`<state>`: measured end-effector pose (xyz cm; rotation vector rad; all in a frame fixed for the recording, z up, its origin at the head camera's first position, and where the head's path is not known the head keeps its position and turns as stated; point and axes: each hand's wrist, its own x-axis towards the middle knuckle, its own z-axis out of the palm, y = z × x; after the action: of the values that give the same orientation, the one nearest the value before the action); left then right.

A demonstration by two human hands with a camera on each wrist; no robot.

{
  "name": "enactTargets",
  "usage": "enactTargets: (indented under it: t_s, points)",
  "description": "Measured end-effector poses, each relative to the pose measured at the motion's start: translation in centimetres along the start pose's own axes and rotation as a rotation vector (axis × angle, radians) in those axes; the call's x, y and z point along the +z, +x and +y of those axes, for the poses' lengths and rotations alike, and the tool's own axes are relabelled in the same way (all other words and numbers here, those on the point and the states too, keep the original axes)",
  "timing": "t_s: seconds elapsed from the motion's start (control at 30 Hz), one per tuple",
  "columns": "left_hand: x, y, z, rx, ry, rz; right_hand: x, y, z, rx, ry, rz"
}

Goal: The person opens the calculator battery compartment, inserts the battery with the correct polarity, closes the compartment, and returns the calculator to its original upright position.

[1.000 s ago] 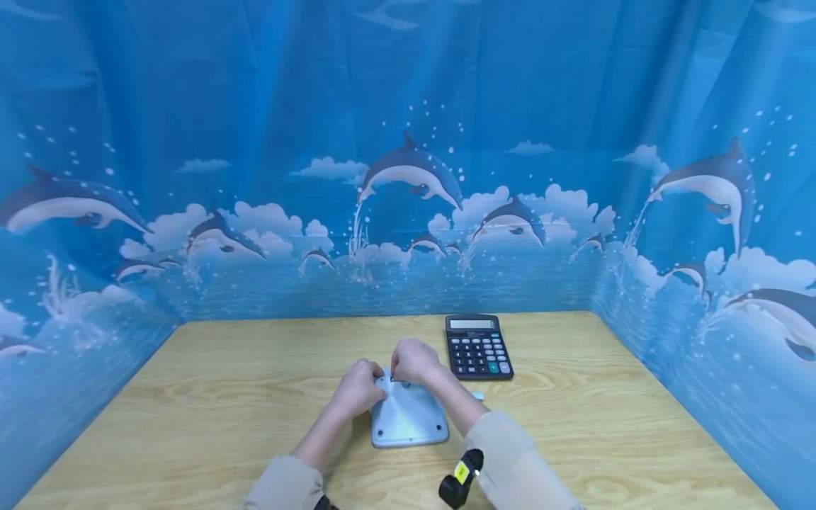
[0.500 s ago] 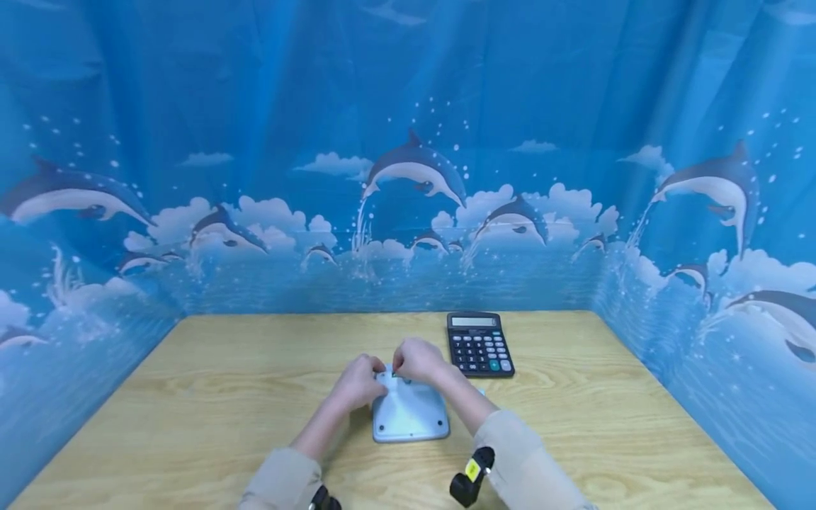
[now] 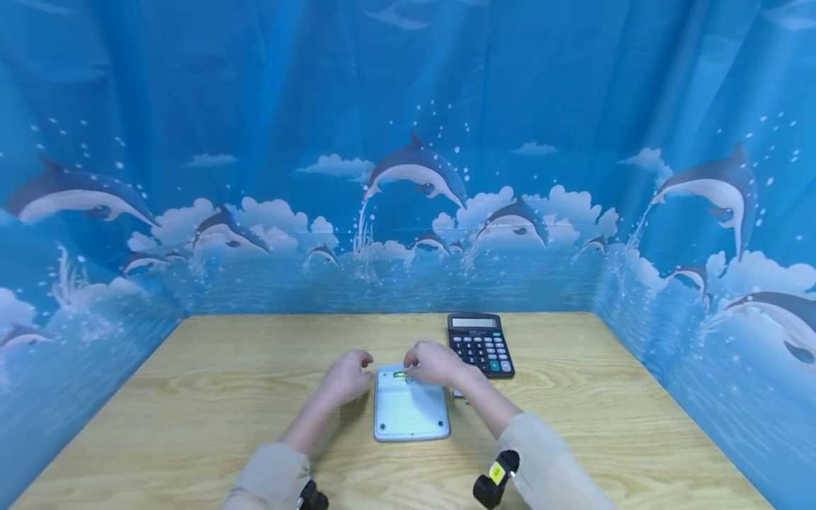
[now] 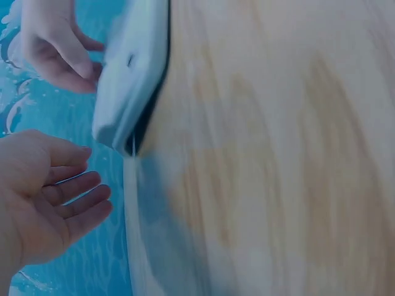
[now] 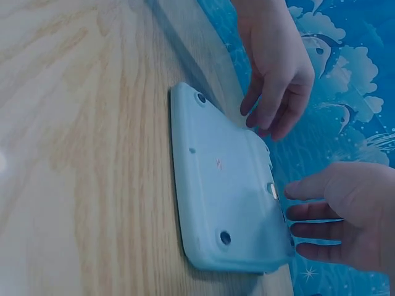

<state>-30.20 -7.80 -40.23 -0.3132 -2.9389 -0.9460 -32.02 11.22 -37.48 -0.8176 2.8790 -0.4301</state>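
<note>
Pale-blue calculator (image 3: 409, 407) face-down between both hands; no legible writing.

Count on inspection: 2 calculators on 1 wooden table (image 3: 223, 397). 1 pale grey calculator (image 3: 410, 411) lies face-down at centre; 1 black calculator (image 3: 479, 344) lies face-up at 1 o'clock from it. 2 hands present: 1 left hand (image 3: 346, 377) at 10 o'clock, 1 right hand (image 3: 436, 363) at 12 o'clock. 2 beige sleeves (image 3: 270, 478).
</note>
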Motion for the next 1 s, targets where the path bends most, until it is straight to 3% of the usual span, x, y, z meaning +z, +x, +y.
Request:
enactTargets:
  t_s: [0.23, 0.5, 0.73, 1.0]
  points:
    - [-0.2, -0.2, -1.1, 0.152, 0.176, 0.002, -0.1, -1.6, 0.3, -0.052, -0.092, 0.036]
    - [-0.8, 0.0, -0.9, 0.259, 0.308, -0.026, 0.0, -3.1, -0.1, -0.088, -0.171, 0.053]
    - [-0.7, 0.0, -0.9, 0.308, 0.324, -0.065, 0.1, -3.8, 0.3, -0.11, -0.208, 0.082]
    - [-0.3, -0.1, -0.9, 0.298, 0.247, -0.108, 0.0, -4.8, 2.3, -0.027, -0.194, 0.081]
